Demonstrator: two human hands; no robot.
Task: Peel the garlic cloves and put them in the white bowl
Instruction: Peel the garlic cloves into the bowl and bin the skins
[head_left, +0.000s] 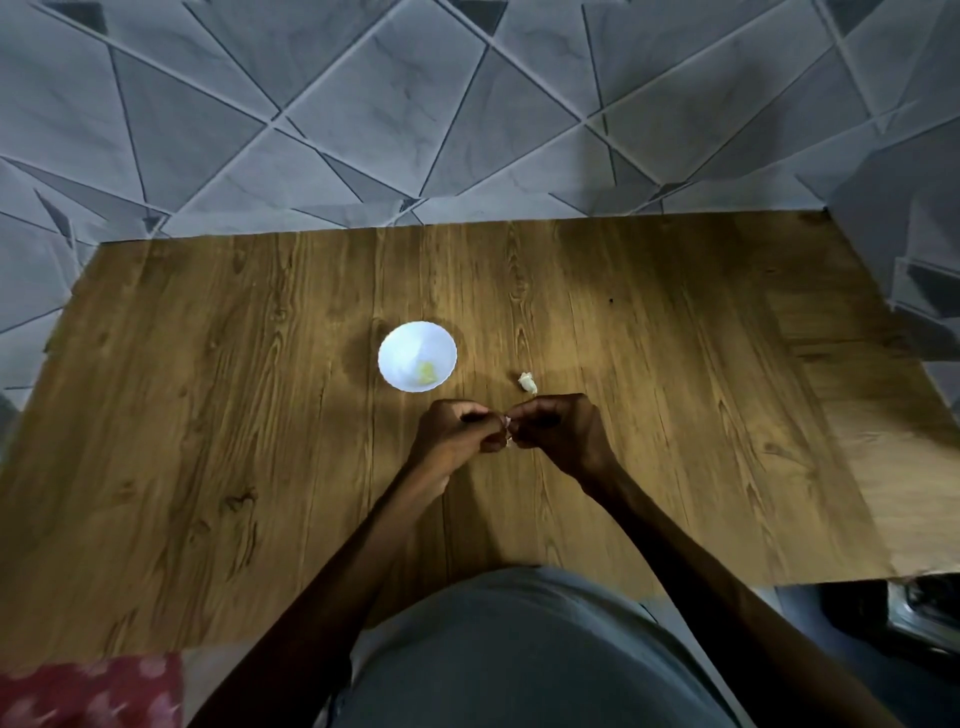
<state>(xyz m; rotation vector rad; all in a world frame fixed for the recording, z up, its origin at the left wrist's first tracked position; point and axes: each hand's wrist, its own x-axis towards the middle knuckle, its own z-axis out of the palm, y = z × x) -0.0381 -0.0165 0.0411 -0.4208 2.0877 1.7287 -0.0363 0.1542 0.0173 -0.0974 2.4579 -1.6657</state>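
Left hand (457, 431): forearm reaching in from lower left, fingers curled, tips pinching a garlic clove (508, 429).
Right hand (558, 430): forearm reaching in from lower right, knuckles up, fingers curled, pinching the same clove from the other side. The two hands meet fingertip to fingertip above the wooden table (208, 415).
Garlic clove: small, pale, mostly hidden between the fingertips.
White bowl (400, 348): on the table, just beyond the left hand; yellowish peeled piece (426, 371) inside.
Second pale garlic piece (527, 382): on the table, right of the bowl, just beyond the right hand.
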